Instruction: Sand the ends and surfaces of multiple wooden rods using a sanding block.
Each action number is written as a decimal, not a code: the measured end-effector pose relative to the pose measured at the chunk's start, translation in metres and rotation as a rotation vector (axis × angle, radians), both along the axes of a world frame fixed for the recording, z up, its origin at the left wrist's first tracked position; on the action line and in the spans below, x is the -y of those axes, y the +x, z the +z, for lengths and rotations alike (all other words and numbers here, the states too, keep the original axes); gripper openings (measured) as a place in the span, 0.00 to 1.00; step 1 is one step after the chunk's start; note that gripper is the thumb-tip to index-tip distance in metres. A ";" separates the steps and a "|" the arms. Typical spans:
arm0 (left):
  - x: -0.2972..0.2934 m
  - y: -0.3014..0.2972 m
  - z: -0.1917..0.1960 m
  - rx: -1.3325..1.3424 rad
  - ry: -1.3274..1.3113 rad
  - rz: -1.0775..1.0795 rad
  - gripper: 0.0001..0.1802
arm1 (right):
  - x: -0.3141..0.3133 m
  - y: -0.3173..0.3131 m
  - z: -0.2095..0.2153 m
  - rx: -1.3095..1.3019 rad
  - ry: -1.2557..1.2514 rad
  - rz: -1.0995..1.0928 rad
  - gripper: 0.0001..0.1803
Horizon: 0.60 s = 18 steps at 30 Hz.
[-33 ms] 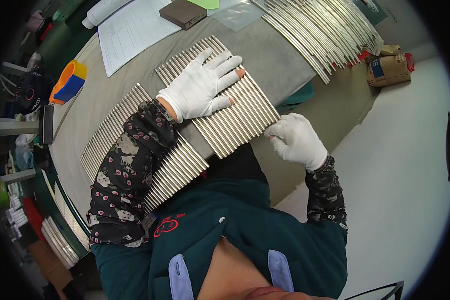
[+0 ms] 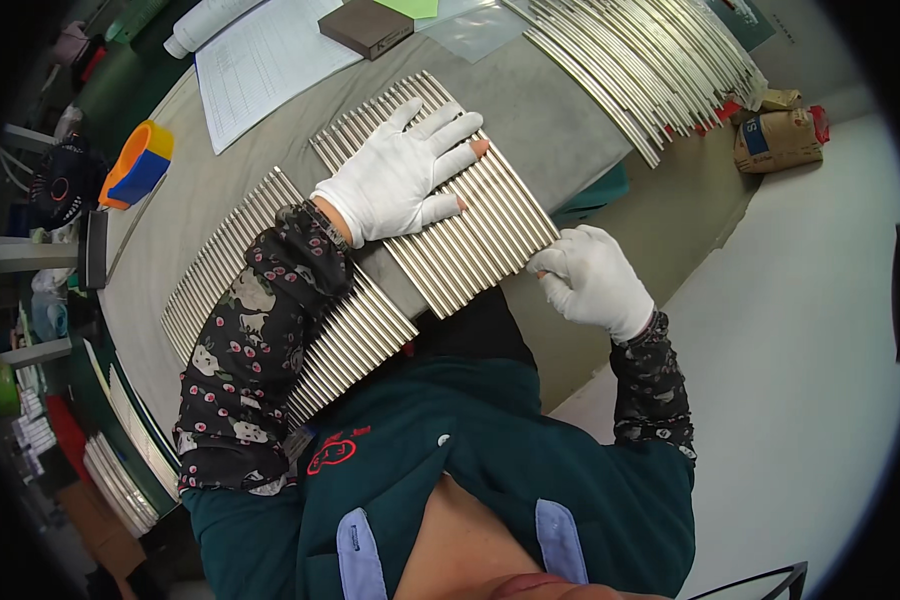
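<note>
My left hand, in a white glove with bare fingertips showing, lies flat with fingers spread on a row of shiny metal rods. The rods lie side by side on the grey table, their near right ends reaching its edge. Just off those ends, my right hand, also gloved, has its fingers curled and pinched together close to the corner of the row. What it grips, if anything, is hidden. A second row of rods lies to the left, partly under my left forearm.
Many longer rods lie at the far right of the table. Toward the back are a printed sheet, a dark brown block and a clear plastic bag. A yellow-and-blue tape-like ring sits at the left edge. A brown sack stands beyond.
</note>
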<state>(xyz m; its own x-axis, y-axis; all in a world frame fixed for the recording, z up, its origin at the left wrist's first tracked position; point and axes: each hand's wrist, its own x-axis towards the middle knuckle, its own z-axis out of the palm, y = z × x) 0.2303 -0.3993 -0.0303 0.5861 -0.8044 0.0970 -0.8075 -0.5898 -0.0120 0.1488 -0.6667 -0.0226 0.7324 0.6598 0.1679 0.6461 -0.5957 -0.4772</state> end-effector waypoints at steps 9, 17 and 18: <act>-0.009 -0.008 0.001 -0.013 0.023 0.004 0.39 | -0.004 -0.001 -0.005 0.008 0.060 0.013 0.04; -0.010 -0.001 0.008 -0.018 -0.010 0.010 0.40 | -0.001 0.000 0.003 -0.026 0.048 0.043 0.04; -0.006 0.000 0.008 -0.009 -0.012 0.015 0.40 | 0.001 -0.001 0.005 -0.053 0.042 0.062 0.04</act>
<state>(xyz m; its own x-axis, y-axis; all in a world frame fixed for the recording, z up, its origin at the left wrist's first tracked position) 0.2305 -0.3930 -0.0225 0.5989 -0.7944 0.1009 -0.7986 -0.6018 0.0025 0.1475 -0.6676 -0.0176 0.6991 0.6974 0.1580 0.6541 -0.5344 -0.5354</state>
